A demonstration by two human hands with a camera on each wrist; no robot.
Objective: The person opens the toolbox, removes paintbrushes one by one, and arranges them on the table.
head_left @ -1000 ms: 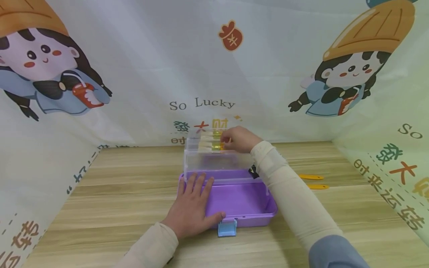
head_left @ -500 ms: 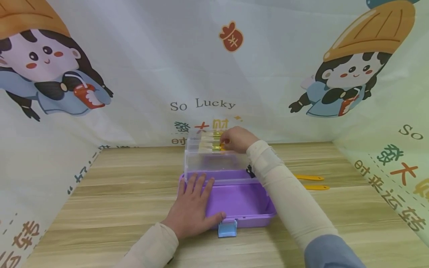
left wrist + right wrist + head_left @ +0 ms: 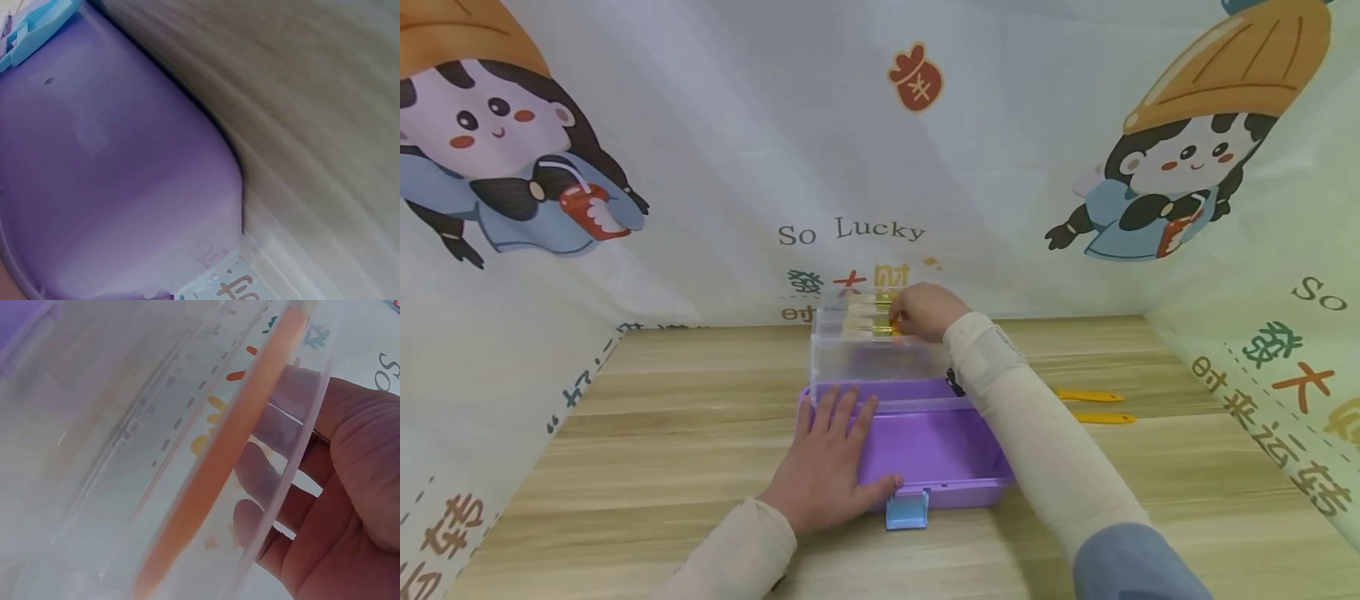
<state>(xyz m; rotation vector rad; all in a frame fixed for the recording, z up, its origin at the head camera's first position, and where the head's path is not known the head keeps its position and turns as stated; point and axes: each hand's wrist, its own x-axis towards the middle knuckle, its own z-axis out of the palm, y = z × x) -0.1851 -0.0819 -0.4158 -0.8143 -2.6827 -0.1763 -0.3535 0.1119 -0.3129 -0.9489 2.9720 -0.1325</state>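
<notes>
In the head view a purple case (image 3: 925, 450) stands with its lid raised and its clear plastic trays (image 3: 850, 360) lifted at the back. My left hand (image 3: 823, 467) lies flat with spread fingers on the left of the case. Two paintbrushes, a front one (image 3: 859, 328) and a rear one (image 3: 861, 303), have pale bristles pointing left over the trays. My right hand (image 3: 928, 312) pinches the front paintbrush near its gold ferrule. Through clear plastic, the right wrist view shows its orange handle (image 3: 234, 437) beside the fingertips (image 3: 250, 519); the exact contact is partly hidden.
A light blue latch (image 3: 907, 512) hangs at the case's front. Right of my forearm, two yellow-orange handles (image 3: 1093, 396) lie on the wood-grain table (image 3: 647, 467), their left ends hidden. A printed cloth (image 3: 730, 167) surrounds the back and sides.
My right hand and forearm have shifted slightly left, while both paintbrushes look nearly unmoved. The left hand stays in its place on the case.
</notes>
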